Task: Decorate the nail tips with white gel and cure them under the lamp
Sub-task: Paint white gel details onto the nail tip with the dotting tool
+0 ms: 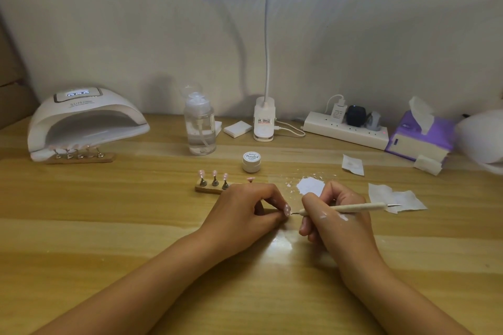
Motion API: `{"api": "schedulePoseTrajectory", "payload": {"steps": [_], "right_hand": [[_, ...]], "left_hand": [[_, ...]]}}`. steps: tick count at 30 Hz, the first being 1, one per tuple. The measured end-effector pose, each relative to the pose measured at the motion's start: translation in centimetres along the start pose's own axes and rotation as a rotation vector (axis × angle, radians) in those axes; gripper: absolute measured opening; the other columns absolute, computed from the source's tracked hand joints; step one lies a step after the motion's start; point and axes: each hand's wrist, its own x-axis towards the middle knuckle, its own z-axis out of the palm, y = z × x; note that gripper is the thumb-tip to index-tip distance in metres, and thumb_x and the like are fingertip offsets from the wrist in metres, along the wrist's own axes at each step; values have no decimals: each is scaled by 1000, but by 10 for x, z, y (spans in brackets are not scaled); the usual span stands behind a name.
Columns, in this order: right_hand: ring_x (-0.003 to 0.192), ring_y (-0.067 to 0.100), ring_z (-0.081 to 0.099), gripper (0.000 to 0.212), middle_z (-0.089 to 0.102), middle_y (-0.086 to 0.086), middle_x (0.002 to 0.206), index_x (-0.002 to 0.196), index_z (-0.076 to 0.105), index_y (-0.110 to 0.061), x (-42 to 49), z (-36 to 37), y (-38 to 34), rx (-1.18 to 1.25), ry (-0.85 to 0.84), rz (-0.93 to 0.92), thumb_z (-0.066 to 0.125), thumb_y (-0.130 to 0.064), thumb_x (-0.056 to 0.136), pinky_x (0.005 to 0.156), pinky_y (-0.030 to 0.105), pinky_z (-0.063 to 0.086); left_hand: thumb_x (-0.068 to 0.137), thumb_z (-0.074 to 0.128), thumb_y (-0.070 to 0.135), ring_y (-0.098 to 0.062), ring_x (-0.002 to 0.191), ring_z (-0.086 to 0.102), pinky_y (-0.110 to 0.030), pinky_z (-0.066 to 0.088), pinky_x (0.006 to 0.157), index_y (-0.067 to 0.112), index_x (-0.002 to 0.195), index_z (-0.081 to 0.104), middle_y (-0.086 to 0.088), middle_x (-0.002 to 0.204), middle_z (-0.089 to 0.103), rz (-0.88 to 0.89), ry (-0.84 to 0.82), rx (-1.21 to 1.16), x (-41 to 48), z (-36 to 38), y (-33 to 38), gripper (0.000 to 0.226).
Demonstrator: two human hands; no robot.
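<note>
Centre of frame: the left hand (245,212) pinches a pink nail tip (287,209) low over the counter (136,226); the right hand (336,216) grips a dotting pen (353,208) lying nearly horizontal, its point aimed toward frame left, just beside the tip.

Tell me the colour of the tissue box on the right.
The tissue box is purple with a pale side; head view.

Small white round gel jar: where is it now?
Head view, mid-frame: the small white round gel jar stands right of the clear plastic pump bottle, behind the nearer wooden stand of pink nail tips.
</note>
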Motion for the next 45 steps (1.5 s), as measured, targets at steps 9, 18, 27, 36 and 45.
{"api": "schedulePoseTrajectory", "payload": {"steps": [9, 18, 27, 36, 45], "right_hand": [[40, 14, 48, 33, 54, 11, 41, 53, 42, -17, 0, 0, 1, -117, -15, -9, 61, -5, 78, 44, 23, 39], [41, 14, 53, 20, 64, 18, 52, 50, 45, -21, -1, 1, -1, -68, -29, -4, 60, -21, 63, 43, 18, 39], [41, 15, 53, 28, 63, 22, 53, 59, 45, -10, 1, -1, 3, -43, -43, -31, 63, 0, 78, 42, 17, 40], [41, 14, 53, 37, 63, 22, 53, 51, 45, -18, 0, -1, 2, -49, -26, -30, 63, 0, 79, 43, 19, 41], [44, 10, 56, 25, 62, 7, 52, 73, 48, -11, -2, -9, -1, 123, 204, -165, 60, -11, 95, 44, 20, 47]], "left_hand": [[81, 76, 24, 0, 57, 60, -9, 36, 58, 41, 78, 68, 31, 81, 69, -40, -3, -47, 0, 0, 2, 19], [82, 75, 21, -1, 55, 57, -11, 34, 58, 34, 82, 72, 24, 87, 72, -57, -13, -73, 1, -1, 2, 13], [82, 75, 21, -1, 57, 60, -13, 38, 59, 31, 84, 73, 22, 87, 73, -70, -20, -78, 1, 0, 2, 11], [81, 75, 21, -1, 56, 58, -10, 35, 57, 31, 83, 73, 21, 85, 73, -60, -13, -78, 0, -1, 3, 10], [83, 75, 23, -2, 58, 59, -10, 39, 60, 38, 81, 69, 31, 82, 68, -48, -11, -52, -1, 0, 2, 16]]}}
